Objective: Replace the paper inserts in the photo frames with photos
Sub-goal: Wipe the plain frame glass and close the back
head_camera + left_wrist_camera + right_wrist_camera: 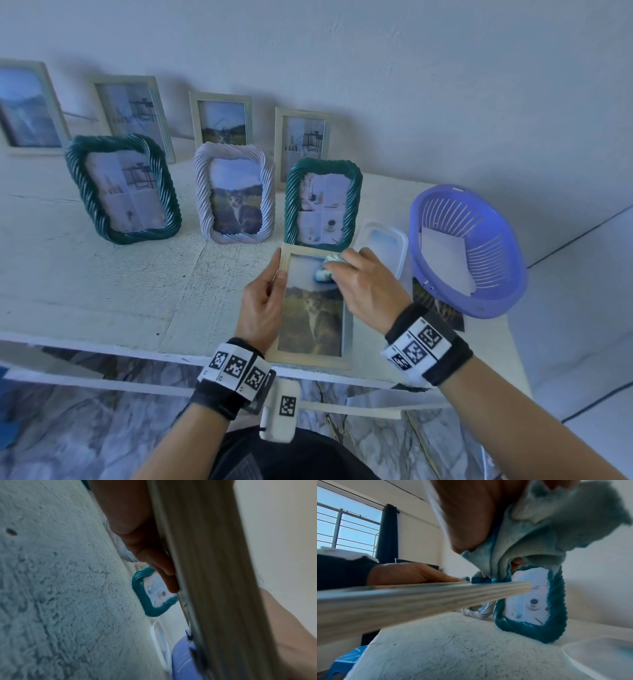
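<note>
Both hands meet at the frame (pixel 313 308): left (pixel 262 305) grips its edge, right (pixel 368 287) clutches a cloth (pixel 329 265).

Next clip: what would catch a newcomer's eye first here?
Front and centre, the left hand holds a pale wooden frame with a cat photo while the right hand rubs its glass with a blue cloth. Behind stand rows of frames; a purple basket sits at right.

No legible text, brand or number appears in any view. The wrist bands (pixel 239 369) carry only black-and-white square marker codes, no readable characters.
</note>
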